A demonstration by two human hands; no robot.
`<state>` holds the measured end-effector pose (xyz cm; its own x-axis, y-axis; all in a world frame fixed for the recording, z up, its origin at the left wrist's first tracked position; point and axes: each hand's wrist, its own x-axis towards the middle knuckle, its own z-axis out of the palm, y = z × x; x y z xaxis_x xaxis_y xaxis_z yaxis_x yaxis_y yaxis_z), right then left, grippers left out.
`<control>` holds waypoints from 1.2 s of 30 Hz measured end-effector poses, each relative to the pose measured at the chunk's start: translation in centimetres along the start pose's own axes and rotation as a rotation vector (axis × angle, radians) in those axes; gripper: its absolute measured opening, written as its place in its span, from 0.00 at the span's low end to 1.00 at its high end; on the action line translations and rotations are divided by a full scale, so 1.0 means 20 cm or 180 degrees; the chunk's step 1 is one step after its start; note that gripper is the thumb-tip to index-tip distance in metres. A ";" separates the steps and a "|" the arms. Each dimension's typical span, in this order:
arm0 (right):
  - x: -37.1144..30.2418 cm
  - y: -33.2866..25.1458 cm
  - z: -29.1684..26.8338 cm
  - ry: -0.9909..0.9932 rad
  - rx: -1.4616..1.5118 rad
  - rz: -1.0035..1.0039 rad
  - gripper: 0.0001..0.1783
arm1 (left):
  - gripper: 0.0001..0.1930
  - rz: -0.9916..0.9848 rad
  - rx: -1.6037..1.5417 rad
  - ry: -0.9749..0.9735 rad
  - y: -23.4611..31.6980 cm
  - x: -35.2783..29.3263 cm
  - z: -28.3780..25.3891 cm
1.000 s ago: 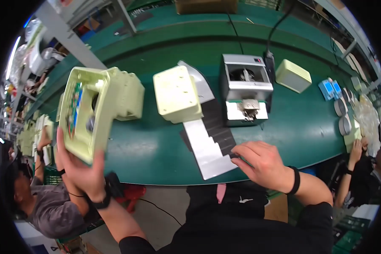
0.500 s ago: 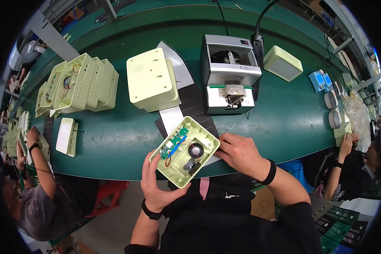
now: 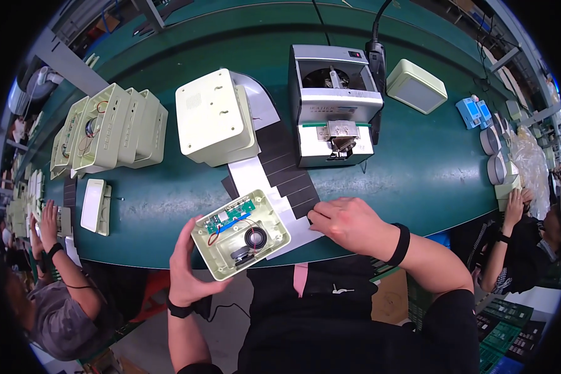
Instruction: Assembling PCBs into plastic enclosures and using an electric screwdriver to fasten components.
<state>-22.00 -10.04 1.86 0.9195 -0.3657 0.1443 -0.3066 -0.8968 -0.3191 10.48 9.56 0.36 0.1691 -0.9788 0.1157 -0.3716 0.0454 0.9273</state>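
Note:
My left hand [image 3: 187,268] grips the left end of a pale green plastic housing [image 3: 271,209], tilted with its hollow side up. Inside it sit a green circuit board [image 3: 230,216] with a blue strip along it, thin wires, a round black speaker [image 3: 255,237] and a small dark part beside the speaker. My right hand [image 3: 349,224] is closed in a pinch at the near end of a sheet of black strips [image 3: 287,168] on white backing. A bit of black strip [image 3: 310,220] shows at its fingertips; the rest is hidden by the fingers.
A grey machine [image 3: 336,103] stands beyond my right hand, with a black-handled tool [image 3: 376,59] beside it. Stacked housings [image 3: 215,118] and a row of open housings [image 3: 115,128] are left. Another housing [image 3: 416,87] lies right. Co-workers sit at both sides.
The housing has moved left and turned flatter, carried by my left hand. My right hand has left the housing's side and now pinches at the end of the black strips.

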 end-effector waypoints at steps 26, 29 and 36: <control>0.01 0.00 -0.01 -0.0210 -0.0507 -0.0561 0.06 | 0.14 0.0533 0.2442 0.0370 0.33 0.05 0.52; 0.01 0.02 0.00 -0.0153 -0.0372 -0.0460 0.06 | 0.14 0.0776 0.2526 0.0131 0.32 0.04 0.45; 0.01 0.12 -0.07 -0.0017 0.0974 0.0258 0.06 | 0.15 0.1826 0.2533 -0.0877 0.42 0.06 0.29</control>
<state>-22.90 -12.66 2.42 0.8965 -0.4310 0.1023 -0.2914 -0.7478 -0.5965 2.37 7.55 6.20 -0.4043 -0.8677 0.2892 -0.8468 0.4746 0.2403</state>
